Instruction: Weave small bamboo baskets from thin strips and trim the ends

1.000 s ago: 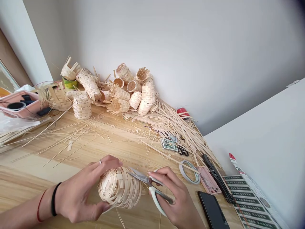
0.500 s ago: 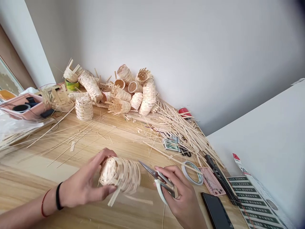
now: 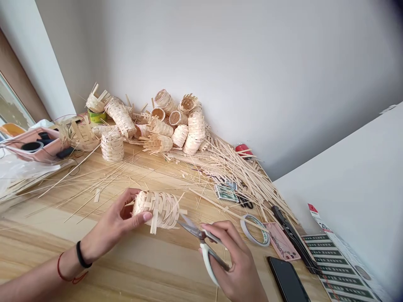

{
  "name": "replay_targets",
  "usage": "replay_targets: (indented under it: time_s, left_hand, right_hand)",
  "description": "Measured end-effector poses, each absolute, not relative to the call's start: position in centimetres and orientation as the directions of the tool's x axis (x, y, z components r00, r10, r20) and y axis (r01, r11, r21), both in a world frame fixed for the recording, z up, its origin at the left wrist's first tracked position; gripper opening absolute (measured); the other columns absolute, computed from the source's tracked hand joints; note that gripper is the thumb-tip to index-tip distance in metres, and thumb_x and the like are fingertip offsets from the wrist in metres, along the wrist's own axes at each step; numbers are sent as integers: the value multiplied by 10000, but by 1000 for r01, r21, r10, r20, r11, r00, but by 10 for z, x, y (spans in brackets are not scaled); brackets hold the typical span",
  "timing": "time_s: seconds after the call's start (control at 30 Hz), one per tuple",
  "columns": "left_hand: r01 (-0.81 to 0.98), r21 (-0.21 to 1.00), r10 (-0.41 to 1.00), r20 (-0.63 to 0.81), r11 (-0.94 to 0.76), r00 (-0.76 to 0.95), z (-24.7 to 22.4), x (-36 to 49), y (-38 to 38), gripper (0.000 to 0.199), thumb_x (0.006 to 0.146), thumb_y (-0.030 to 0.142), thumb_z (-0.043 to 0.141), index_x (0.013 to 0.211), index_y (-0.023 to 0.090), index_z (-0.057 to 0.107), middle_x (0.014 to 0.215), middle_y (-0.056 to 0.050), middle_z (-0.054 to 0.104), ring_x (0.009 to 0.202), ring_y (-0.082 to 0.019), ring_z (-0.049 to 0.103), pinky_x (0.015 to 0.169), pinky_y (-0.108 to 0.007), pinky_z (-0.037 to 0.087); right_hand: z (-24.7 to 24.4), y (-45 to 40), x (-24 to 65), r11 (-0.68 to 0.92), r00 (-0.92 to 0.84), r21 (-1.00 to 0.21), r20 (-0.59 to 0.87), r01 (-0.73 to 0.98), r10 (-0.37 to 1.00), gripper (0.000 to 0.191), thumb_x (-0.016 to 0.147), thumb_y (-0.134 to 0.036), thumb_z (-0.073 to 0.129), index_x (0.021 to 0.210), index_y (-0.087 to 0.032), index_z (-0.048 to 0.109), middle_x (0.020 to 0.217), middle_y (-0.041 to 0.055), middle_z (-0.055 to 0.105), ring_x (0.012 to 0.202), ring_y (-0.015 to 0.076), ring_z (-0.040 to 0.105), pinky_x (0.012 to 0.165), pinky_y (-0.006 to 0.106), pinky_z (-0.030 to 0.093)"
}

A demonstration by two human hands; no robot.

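A small woven bamboo basket (image 3: pixel 162 209) lies on its side in the air above the table, its round base toward the left. My left hand (image 3: pixel 122 220) grips it by the base end, thumb in front and fingers behind, partly hidden. Loose strip ends stick out at its right rim and below. In my right hand (image 3: pixel 233 260) is a pair of scissors (image 3: pixel 201 241) with white handles. Their blades are parted, with the tips close to the basket's right rim; whether they touch a strip I cannot tell.
Several woven baskets (image 3: pixel 195 130) are heaped against the wall, with one upright basket (image 3: pixel 112 145) nearer. Bamboo strips (image 3: pixel 242 167) spread across the back right. A tape roll (image 3: pixel 255 230), a black phone (image 3: pixel 288 279) and a black cutter-like tool (image 3: pixel 294 239) lie at right. A pink bin (image 3: pixel 40 153) stands at left.
The basket has risen slightly and turned, showing less of its base and more of its side. The scissors have shifted a little left, and their blades have spread wider near the rim.
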State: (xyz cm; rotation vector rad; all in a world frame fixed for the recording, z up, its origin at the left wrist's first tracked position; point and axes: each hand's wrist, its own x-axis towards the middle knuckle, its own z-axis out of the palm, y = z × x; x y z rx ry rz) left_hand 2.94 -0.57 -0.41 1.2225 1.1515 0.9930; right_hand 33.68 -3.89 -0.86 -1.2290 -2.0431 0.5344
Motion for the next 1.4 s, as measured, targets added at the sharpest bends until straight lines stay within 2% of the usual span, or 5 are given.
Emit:
replay_targets:
  time_s: [0.33,0.43,0.63,0.83,1.4]
  left_hand:
    - [-4,993,944,-112,119,310,-9,25,-6,434,838,574,778,969,217,571,965,-44,721,913,-237,670,822,-368,513]
    - [-90,988,916,-80,125,393,-16,24,-6,451,859,548,783,1112,248,562,1157,-63,710,1042,-260,686,929,-421,515]
    - [-213,974,885,34,74,464,-30,29,-12,954,778,379,907,1519,412,307,1621,-105,385,1338,-303,575,1129,-501,452]
    - [-80,994,874,-23,71,485,-24,30,-13,603,863,379,817,1370,286,504,1380,-115,632,1257,-298,613,1126,-506,440]
    - [-73,985,913,-118,159,391,-10,31,-12,418,852,513,770,1122,254,584,1072,-39,709,1029,-258,664,917,-397,548]
  right_hand:
    - [-8,-41,328,526,-397,-620,348,582,849,414,905,-103,591,1280,-265,661,1074,74,605,971,205,677,832,288,604]
    - [-7,-42,329,519,-394,-626,342,582,853,408,911,-115,595,1285,-261,662,1087,79,604,980,207,678,839,291,604]
    - [-4,-41,325,441,-335,-705,296,556,895,329,942,-168,605,1252,-255,672,1066,73,618,941,193,688,814,267,609]
    - [-1,-42,320,414,-327,-746,273,522,905,288,944,-210,641,1219,-276,693,1042,53,628,908,180,683,817,255,600]
    - [-7,-42,324,460,-351,-682,305,569,885,355,927,-151,616,1258,-263,678,1069,73,618,956,193,685,843,267,603]
